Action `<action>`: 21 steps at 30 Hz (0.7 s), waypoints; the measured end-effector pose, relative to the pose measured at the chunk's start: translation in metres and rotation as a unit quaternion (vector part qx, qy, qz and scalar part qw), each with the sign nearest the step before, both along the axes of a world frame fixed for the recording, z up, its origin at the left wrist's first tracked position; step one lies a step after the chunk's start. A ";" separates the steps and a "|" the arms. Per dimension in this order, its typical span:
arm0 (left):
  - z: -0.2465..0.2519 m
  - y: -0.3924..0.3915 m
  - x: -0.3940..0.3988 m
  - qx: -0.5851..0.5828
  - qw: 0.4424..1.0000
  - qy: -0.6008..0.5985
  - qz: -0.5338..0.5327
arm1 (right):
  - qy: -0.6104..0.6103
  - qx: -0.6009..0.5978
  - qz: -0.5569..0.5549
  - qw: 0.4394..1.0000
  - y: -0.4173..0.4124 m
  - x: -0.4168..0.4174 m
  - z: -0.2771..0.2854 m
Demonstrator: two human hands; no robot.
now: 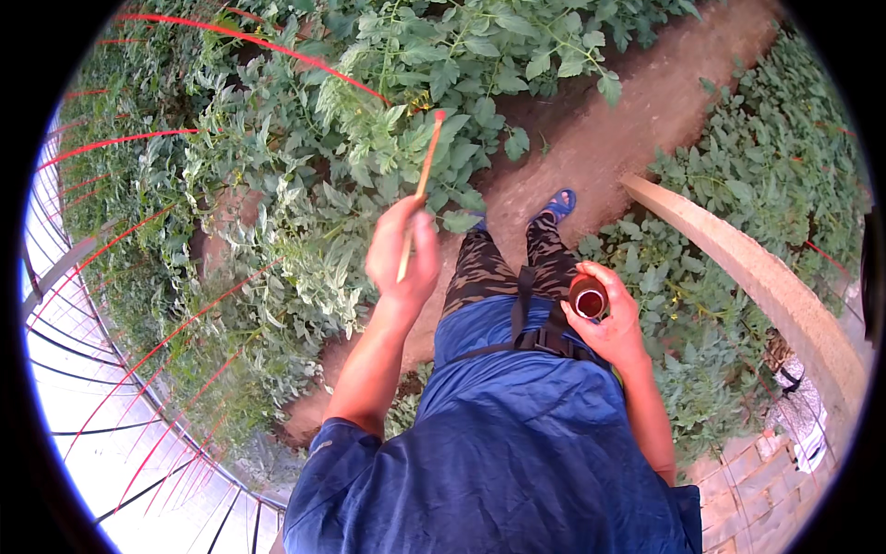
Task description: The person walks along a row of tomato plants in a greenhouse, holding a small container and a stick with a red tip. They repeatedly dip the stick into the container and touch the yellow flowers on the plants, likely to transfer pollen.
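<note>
My left hand (403,249) grips a thin wooden stick-like brush (427,161) with a red tip, its shaft passing between thumb and fingers. That tip stands just beside a cluster of yellow tomato flowers (418,102) and over green leaves; whether it touches them I cannot tell. Held near my waist, my right hand (612,317) curls around a small reddish-brown bottle (588,296). Its round mouth faces up, uncapped with a pale rim, and dark red shows inside.
Tomato plants (277,173) crowd both sides of a dirt path (588,138). Red strings (277,47) stretch through the left foliage. A concrete post (747,256) leans across the right, near a brick surface (740,492) and pale cloth-like bundle (803,408). Bright sheeting (83,443) curves along the left.
</note>
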State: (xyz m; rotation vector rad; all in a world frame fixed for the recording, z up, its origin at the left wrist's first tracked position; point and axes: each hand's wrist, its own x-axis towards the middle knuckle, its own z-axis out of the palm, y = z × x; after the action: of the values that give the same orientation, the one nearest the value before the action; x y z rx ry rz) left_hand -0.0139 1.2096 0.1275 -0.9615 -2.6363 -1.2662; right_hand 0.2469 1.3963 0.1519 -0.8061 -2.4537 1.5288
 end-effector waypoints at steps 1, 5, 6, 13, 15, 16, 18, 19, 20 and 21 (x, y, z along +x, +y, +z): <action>-0.017 0.011 0.004 -0.012 0.999 -0.039 0.000 | 0.002 0.003 0.001 1.000 0.004 0.002 -0.002; -0.084 0.040 -0.009 -0.028 0.999 -0.026 -0.035 | -0.004 -0.006 -0.012 1.000 0.016 0.011 -0.006; -0.097 0.043 -0.014 -0.037 0.999 -0.014 -0.026 | -0.011 -0.012 -0.017 1.000 0.018 0.013 -0.005; -0.134 0.052 -0.043 -0.094 0.995 -0.010 0.030 | -0.023 -0.009 -0.035 0.999 0.020 0.028 -0.009; -0.139 0.049 -0.046 -0.104 0.994 -0.023 0.039 | -0.021 -0.011 -0.033 0.999 0.018 0.029 -0.009; -0.141 0.049 -0.047 -0.106 0.993 -0.024 0.046 | -0.024 -0.008 -0.030 0.999 0.017 0.029 -0.008; -0.144 0.048 -0.050 -0.112 0.991 -0.028 0.061 | -0.028 -0.001 -0.023 0.999 0.015 0.029 -0.007; -0.146 0.047 -0.051 -0.109 0.992 -0.027 0.060 | -0.026 0.001 -0.023 0.999 0.013 0.029 -0.007; -0.148 0.046 -0.053 -0.106 0.992 -0.027 0.059 | -0.024 0.002 -0.023 0.999 0.011 0.028 -0.007; -0.149 0.047 -0.053 -0.103 0.993 -0.027 0.058 | -0.022 0.005 -0.023 0.999 0.010 0.027 -0.007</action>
State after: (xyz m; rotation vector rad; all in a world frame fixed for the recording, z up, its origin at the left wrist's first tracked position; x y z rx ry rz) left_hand -0.0669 1.2566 -0.0217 -0.7939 -2.8629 -1.0263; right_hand 0.2743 1.4061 0.1446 -0.8983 -2.4539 1.4979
